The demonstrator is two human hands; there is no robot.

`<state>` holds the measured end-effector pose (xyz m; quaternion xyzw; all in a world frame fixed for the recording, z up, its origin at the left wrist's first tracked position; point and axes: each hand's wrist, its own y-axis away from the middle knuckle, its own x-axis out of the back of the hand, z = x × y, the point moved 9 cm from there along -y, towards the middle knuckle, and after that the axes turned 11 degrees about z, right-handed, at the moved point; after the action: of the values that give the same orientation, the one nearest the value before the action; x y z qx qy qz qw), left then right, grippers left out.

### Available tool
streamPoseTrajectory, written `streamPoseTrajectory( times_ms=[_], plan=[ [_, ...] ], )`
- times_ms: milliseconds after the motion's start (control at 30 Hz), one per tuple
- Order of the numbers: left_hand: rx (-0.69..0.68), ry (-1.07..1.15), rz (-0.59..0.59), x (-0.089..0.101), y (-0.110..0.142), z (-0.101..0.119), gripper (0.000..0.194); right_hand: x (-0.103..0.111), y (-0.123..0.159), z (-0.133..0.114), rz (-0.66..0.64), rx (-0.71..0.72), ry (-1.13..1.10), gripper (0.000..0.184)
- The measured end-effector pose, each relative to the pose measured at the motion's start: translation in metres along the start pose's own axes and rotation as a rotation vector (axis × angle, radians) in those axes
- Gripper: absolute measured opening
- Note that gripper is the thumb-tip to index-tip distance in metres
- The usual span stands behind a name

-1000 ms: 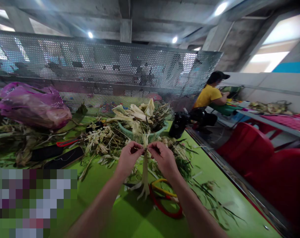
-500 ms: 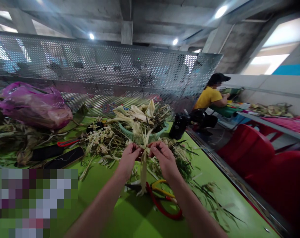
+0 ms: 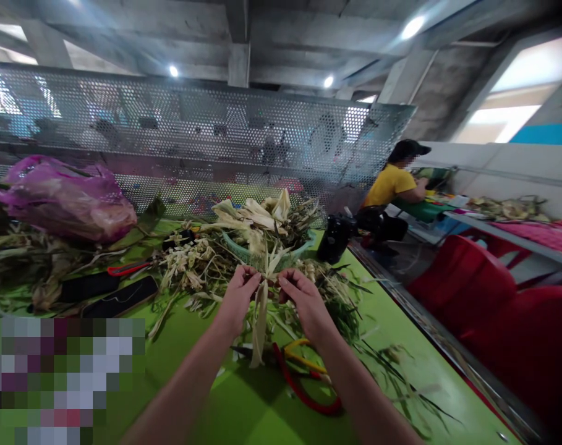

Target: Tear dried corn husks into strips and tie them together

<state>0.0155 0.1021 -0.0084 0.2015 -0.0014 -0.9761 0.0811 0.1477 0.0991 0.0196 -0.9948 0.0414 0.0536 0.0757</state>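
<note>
Pale dried husk (image 3: 259, 321) hangs above a green table (image 3: 178, 377), pinched at its upper part by thumb and fingers of the left hand (image 3: 240, 295) and the right hand (image 3: 303, 296). Its long tail dangles by red-and-yellow-handled scissors (image 3: 318, 407); behind stands a green basket (image 3: 243, 250) heaped with dry leaves (image 3: 257, 213).

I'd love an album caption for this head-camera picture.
Left hand and right hand hold a pale dry strip between them, near red-and-yellow scissors and a heaped green basket.

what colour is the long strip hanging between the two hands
The strip is pale straw, best seen in the head view.
</note>
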Motion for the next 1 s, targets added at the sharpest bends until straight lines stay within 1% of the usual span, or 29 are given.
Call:
streamPoseTrajectory(
  times_ms=[100, 200, 300, 467, 533, 600, 700, 767, 833, 900, 1000],
  plan=[
    [-0.062, -0.051, -0.032, -0.006, 0.004, 0.007, 0.021, 0.000, -0.001, 0.004, -0.017, -0.033, -0.003, 0.026],
    [-0.105, -0.123, -0.101, -0.016, 0.009, 0.009, 0.019, -0.001, 0.001, 0.002, -0.031, -0.033, -0.012, 0.025],
    [-0.088, -0.124, -0.154, -0.022, 0.012, 0.007, 0.021, 0.002, 0.001, -0.002, -0.008, -0.019, -0.019, 0.023],
    [-0.019, -0.154, -0.197, -0.025, 0.015, 0.000, 0.020, 0.007, -0.001, -0.005, 0.031, 0.009, -0.027, 0.023],
    [-0.021, -0.188, -0.187, -0.023, 0.014, -0.001, 0.015, 0.007, -0.001, -0.005, 0.041, 0.033, 0.013, 0.023],
    [-0.015, -0.209, -0.148, -0.019, 0.011, -0.003, 0.010, 0.006, 0.000, -0.007, 0.053, 0.085, 0.056, 0.024],
    [0.001, -0.204, -0.105, -0.015, 0.010, -0.006, 0.009, 0.003, 0.002, -0.009, 0.058, 0.131, 0.090, 0.025],
    [-0.004, -0.178, -0.104, -0.015, 0.010, -0.003, 0.009, 0.003, 0.003, -0.008, 0.057, 0.112, 0.070, 0.025],
    [-0.005, -0.146, -0.088, -0.013, 0.010, 0.002, 0.010, 0.005, 0.002, -0.009, 0.065, 0.094, 0.041, 0.029],
    [-0.002, -0.105, -0.042, -0.007, 0.008, 0.008, 0.014, 0.007, 0.001, -0.012, 0.070, 0.089, 0.047, 0.032],
    [-0.023, -0.063, 0.038, 0.004, 0.003, 0.015, 0.019, 0.002, 0.002, -0.011, 0.017, 0.072, 0.113, 0.027]
  ],
)
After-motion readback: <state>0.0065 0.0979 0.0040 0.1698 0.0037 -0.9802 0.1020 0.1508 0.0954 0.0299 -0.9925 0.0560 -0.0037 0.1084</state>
